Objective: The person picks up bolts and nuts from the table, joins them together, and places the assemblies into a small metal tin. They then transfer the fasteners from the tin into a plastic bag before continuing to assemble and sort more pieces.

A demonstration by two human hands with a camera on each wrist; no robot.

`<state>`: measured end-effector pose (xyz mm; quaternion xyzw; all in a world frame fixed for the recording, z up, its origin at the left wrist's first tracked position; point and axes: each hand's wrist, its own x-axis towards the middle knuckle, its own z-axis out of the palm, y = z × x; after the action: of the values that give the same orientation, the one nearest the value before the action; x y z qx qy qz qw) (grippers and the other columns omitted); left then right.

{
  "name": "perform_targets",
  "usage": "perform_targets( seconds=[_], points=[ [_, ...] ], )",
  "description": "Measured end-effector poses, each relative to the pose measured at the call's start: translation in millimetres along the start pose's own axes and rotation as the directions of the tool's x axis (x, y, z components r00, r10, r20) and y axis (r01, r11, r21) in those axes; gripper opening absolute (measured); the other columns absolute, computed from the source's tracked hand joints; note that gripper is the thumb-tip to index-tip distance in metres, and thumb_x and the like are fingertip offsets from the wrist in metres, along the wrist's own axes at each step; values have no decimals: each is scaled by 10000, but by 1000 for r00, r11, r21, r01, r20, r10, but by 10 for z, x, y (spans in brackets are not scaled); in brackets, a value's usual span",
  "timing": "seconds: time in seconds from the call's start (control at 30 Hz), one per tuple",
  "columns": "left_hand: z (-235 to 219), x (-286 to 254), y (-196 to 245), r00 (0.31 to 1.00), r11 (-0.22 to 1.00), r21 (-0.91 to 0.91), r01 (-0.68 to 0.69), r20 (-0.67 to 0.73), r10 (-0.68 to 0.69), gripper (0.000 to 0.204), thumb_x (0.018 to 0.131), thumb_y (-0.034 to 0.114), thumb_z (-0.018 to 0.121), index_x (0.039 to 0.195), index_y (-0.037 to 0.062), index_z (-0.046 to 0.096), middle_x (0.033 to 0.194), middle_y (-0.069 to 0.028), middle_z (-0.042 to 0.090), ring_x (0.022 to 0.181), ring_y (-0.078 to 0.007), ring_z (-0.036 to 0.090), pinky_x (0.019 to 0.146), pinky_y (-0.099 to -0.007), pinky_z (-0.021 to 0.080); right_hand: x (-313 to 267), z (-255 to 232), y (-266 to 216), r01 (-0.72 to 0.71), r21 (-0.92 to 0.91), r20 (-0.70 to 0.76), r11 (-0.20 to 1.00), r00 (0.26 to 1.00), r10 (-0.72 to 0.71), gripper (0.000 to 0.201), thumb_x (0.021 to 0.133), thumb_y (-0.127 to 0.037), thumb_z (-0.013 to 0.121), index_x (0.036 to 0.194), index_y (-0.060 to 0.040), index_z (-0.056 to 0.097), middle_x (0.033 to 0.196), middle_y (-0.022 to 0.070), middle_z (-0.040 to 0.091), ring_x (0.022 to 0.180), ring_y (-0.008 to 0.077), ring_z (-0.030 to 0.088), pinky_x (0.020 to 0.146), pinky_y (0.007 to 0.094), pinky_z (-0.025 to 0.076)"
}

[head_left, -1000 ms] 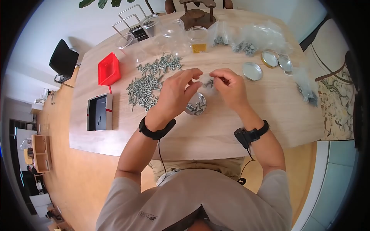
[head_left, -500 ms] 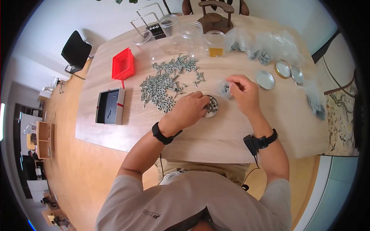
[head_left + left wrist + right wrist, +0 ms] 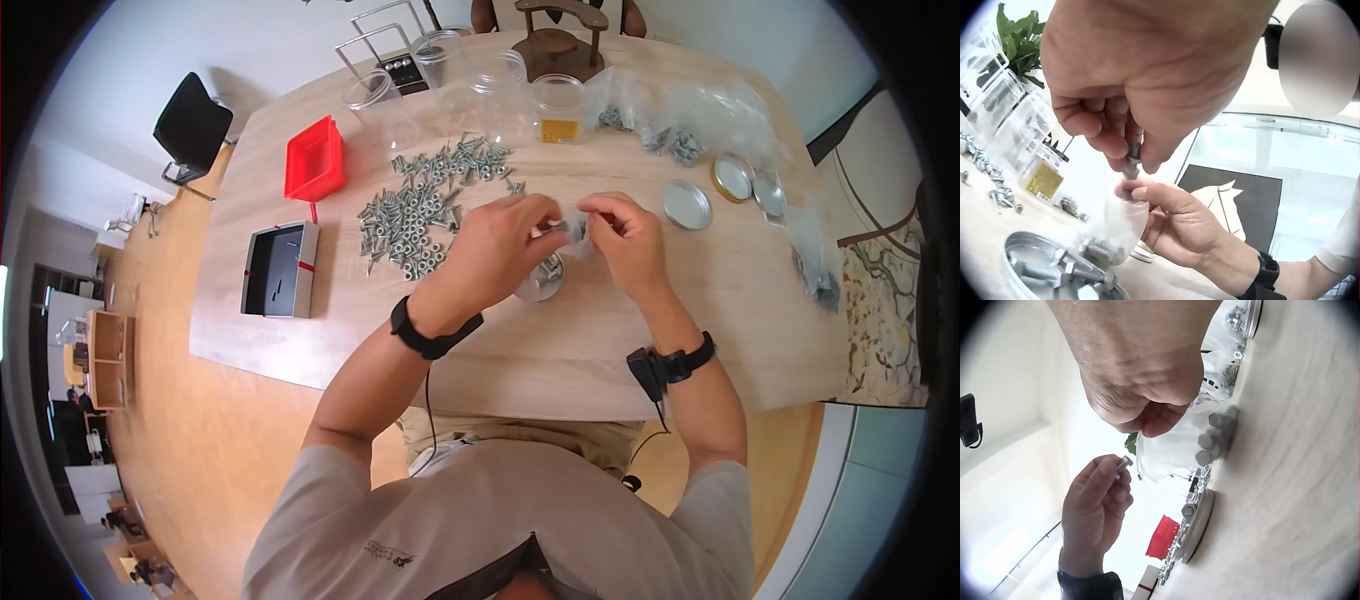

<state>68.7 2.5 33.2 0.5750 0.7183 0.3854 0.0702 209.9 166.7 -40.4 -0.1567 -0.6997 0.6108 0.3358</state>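
The left hand (image 3: 496, 250) is raised beside the bag's mouth; in the left wrist view its thumb and fingers pinch a hex bolt (image 3: 1132, 159). My right hand (image 3: 630, 243) grips the top edge of a small clear plastic bag (image 3: 1172, 444), which hangs upright with several hex bolts (image 3: 1207, 440) at its bottom. Below the left hand sits a round metal lid (image 3: 540, 290) holding several bolts (image 3: 1079, 269), partly hidden by that hand in the head view.
Loose screws and nuts (image 3: 405, 225) are heaped to the left. Beyond lie a red tray (image 3: 315, 165), a grey box (image 3: 308, 270) and clear jars (image 3: 497, 100). Bagged hardware (image 3: 685, 145) and empty metal lids (image 3: 687, 205) lie to the right.
The left hand dipped to the round lid half a second ago and has risen toward the bag with a bolt. The right hand stays at the bag. The head view has shifted.
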Motion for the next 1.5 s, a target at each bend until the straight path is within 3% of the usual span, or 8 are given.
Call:
perform_targets(
  seconds=[0.13, 0.23, 0.33, 0.53, 0.83, 0.93, 1.03, 1.5],
  points=[
    [-43, 41, -47, 999, 994, 106, -3, -46, 8, 197, 932, 179, 788, 1089, 66, 747, 972, -125, 756, 836, -279, 737, 753, -392, 574, -11, -44, -94, -58, -62, -29, 996, 998, 57, 184, 971, 20, 663, 1117, 28, 775, 1071, 49, 739, 821, 92, 653, 746, 257, 542],
    [-46, -120, -197, 948, 958, 277, 79, 277, -158, 221, 937, 185, 754, 1130, 79, 732, 988, -138, 752, 872, -327, 736, 760, -437, 574, -14, -77, -56, -47, -77, -24, 996, 999, 46, 187, 967, 24, 662, 1117, 29, 774, 1065, 44, 739, 828, 86, 650, 748, 255, 541],
    [96, -298, -443, 914, 892, 426, -150, 405, -40, 236, 945, 185, 714, 1152, 72, 722, 1008, -144, 758, 898, -356, 740, 780, -467, 577, -3, -30, -23, -14, -70, -20, 997, 1000, 13, 192, 963, 27, 664, 1120, 27, 775, 1064, 38, 738, 836, 82, 647, 749, 252, 537],
    [46, -236, -257, 987, 995, 67, 78, 138, -87, 246, 938, 118, 758, 1162, 51, 680, 997, -128, 750, 898, -303, 737, 806, -397, 588, -12, -38, -30, -10, -61, -18, 998, 1000, 9, 192, 960, 29, 669, 1115, 19, 783, 1057, 33, 736, 841, 75, 645, 750, 248, 535],
    [118, 51, -136, 996, 999, -18, -36, -86, 34, 238, 946, 95, 770, 1163, 52, 683, 973, -121, 750, 860, -293, 728, 754, -388, 578, 6, -56, -70, -80, -44, -55, 996, 995, 78, 194, 987, -2, 655, 1132, 19, 782, 859, 15, 711, 732, 71, 630, 680, 248, 517],
    [79, -88, -202, 961, 998, 59, 34, 273, -49, 179, 949, 134, 762, 1091, 54, 689, 950, -130, 739, 867, -329, 717, 747, -411, 571, 7, -69, -96, -80, -46, -90, 996, 993, 76, 193, 989, -7, 654, 1132, 21, 781, 837, 13, 709, 726, 69, 628, 673, 248, 514],
    [190, -264, -184, 937, 978, 202, -51, 348, -23, 172, 942, 189, 727, 1009, 38, 679, 959, -170, 749, 887, -395, 727, 771, -490, 565, 10, -59, -85, -78, -30, -82, 997, 994, 75, 194, 987, -13, 657, 1133, 24, 779, 844, 16, 713, 726, 70, 626, 677, 247, 516],
    [-106, -95, -66, 960, 965, -106, 238, 174, -218, 160, 981, 142, 752, 1061, 7, 721, 861, -113, 759, 750, -188, 702, 707, -328, 559, -5, -26, -60, -45, -62, -22, 997, 999, 44, 196, 950, -18, 683, 1111, 20, 790, 1016, 44, 755, 815, 86, 641, 751, 257, 538]
  ],
)
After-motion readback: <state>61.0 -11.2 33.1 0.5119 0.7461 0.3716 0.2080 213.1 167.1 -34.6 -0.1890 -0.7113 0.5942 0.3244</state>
